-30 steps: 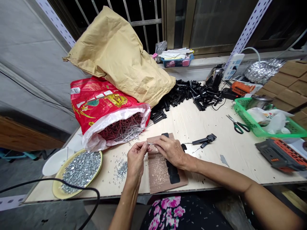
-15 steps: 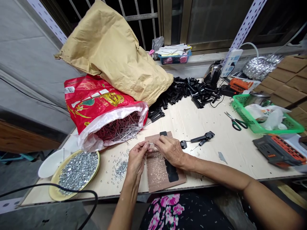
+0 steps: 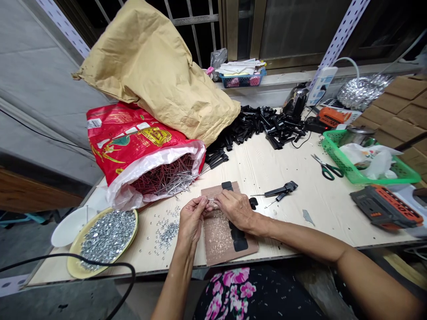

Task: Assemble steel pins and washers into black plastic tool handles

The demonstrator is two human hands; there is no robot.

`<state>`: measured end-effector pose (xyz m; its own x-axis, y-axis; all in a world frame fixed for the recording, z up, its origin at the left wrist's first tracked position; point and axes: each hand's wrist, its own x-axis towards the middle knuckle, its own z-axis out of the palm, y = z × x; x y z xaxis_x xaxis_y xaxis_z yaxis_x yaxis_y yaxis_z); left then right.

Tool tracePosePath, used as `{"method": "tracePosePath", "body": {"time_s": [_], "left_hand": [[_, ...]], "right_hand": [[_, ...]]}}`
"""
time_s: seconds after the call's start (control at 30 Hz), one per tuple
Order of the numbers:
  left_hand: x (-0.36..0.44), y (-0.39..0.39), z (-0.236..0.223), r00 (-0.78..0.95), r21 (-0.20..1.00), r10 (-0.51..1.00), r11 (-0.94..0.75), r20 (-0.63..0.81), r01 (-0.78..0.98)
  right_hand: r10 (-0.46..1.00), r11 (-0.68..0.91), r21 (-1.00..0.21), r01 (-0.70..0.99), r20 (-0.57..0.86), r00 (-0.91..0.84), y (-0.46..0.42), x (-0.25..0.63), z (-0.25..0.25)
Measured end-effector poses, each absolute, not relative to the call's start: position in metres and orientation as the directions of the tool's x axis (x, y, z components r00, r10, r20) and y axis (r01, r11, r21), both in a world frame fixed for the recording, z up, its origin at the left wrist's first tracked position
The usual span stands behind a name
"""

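Note:
My left hand [image 3: 191, 218] is closed in a pinch on one end of a thin, shiny metal pin [image 3: 211, 199]. Fingers of my right hand [image 3: 236, 209] are closed on the pin's other end, and most of it is hidden between the hands. Both hands hover over a brown board [image 3: 216, 258] strewn with pale specks. Black square pads [image 3: 238, 240] lie along the board's right side, partly covered by my right hand. A loose black square piece [image 3: 253, 203] sits just beyond that hand, near black-handled parts with metal rods [image 3: 280, 191].
Left stand a yellow bowl of metal washers [image 3: 106, 240], scattered washers [image 3: 167, 233] and a red bag [image 3: 133, 142] of long screws. Black parts [image 3: 263, 126] are piled behind. Scissors [image 3: 327, 168], a green basket [image 3: 360, 178] and a battery pack [image 3: 387, 206] lie right.
The loose black square has shifted slightly toward my right hand, and a metal rod's tip behind it now shows. Both hands keep nearly the same pose; the view has moved slightly.

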<state>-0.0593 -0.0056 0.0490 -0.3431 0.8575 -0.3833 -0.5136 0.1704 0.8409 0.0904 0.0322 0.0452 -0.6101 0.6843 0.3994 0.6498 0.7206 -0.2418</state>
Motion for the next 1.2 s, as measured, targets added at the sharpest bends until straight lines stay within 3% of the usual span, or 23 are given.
{"method": "tracePosePath", "body": {"time_s": [0.23, 0.43, 0.63, 0.77, 0.9, 1.03, 1.2], "left_hand": [[-0.057, -0.007, 0.049, -0.371, 0.865, 0.854, 0.164, -0.365, -0.473], [-0.056, -0.008, 0.049, -0.384, 0.892, 0.867, 0.138, -0.319, -0.430], [-0.058, -0.006, 0.047, -0.417, 0.903, 0.856, 0.123, -0.306, -0.411], [-0.059, -0.006, 0.046, -0.418, 0.899, 0.852, 0.126, -0.314, -0.419], [-0.058, -0.007, 0.048, -0.414, 0.902, 0.854, 0.134, -0.315, -0.410], [-0.058, -0.006, 0.051, -0.389, 0.886, 0.854, 0.160, -0.345, -0.434], [-0.054, -0.006, 0.053, -0.370, 0.858, 0.850, 0.168, -0.376, -0.485]], "right_hand": [[0.688, 0.724, -0.288, 0.627, 0.369, -0.625, 0.034, 0.093, 0.046], [0.732, 0.664, -0.555, 0.502, 0.345, -0.587, 0.038, 0.094, 0.045], [0.728, 0.672, -0.488, 0.557, 0.299, -0.617, 0.039, 0.095, 0.044], [0.740, 0.611, -0.655, 0.444, 0.273, -0.614, 0.039, 0.095, 0.043], [0.762, 0.570, -0.720, 0.396, 0.284, -0.581, 0.041, 0.093, 0.044], [0.776, 0.425, -0.851, 0.308, 0.168, -0.608, 0.044, 0.091, 0.049], [0.767, 0.541, -0.755, 0.370, 0.263, -0.585, 0.046, 0.096, 0.048]]}}
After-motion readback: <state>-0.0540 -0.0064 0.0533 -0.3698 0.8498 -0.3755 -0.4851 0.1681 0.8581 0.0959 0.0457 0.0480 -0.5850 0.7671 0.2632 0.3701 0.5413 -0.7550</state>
